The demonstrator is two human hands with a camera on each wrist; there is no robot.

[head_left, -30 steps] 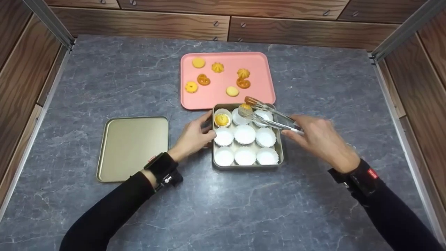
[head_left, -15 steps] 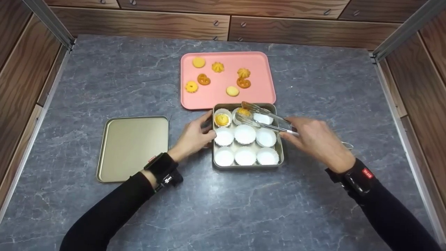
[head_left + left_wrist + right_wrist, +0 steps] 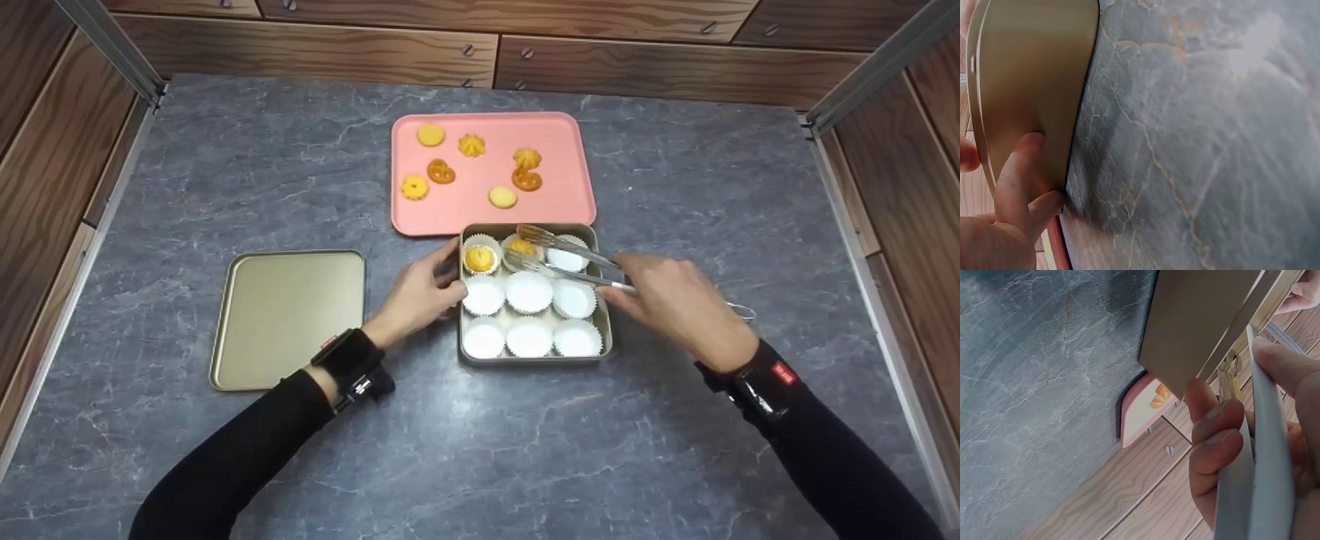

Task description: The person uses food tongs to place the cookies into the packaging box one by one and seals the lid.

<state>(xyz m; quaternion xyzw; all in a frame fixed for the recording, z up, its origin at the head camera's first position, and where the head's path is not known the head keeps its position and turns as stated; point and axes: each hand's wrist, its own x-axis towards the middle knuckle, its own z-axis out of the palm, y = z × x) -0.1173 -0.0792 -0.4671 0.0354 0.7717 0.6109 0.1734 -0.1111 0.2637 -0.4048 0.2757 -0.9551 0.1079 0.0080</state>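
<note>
In the head view, my left hand [image 3: 420,296] holds the near-left wall of a square metal tin [image 3: 534,360], thumb at the rim and fingers on the outer side [image 3: 1022,169]. White paper baking cups [image 3: 529,291] line the tin in rows. A yellow cookie [image 3: 480,258] sits in the back-left cup. My right hand [image 3: 675,304] grips metal tongs [image 3: 581,277] over the back row. Between the tong tips is another yellow cookie [image 3: 520,246], inside the back-middle cup. Whether the tips still press on it I cannot tell.
Behind the tin lies a pink tray [image 3: 559,135] with several cookies, among them pretzel shapes [image 3: 440,172], round ones [image 3: 502,197] and star-like ones [image 3: 472,145]. The flat tin lid [image 3: 292,319] is at the left. Wood-patterned panels [image 3: 315,49] border the grey marbled table.
My right hand and the tongs have moved slightly left and down, bringing the cookie from the tin's back edge into the back-middle cup. The left hand has kept its place.
</note>
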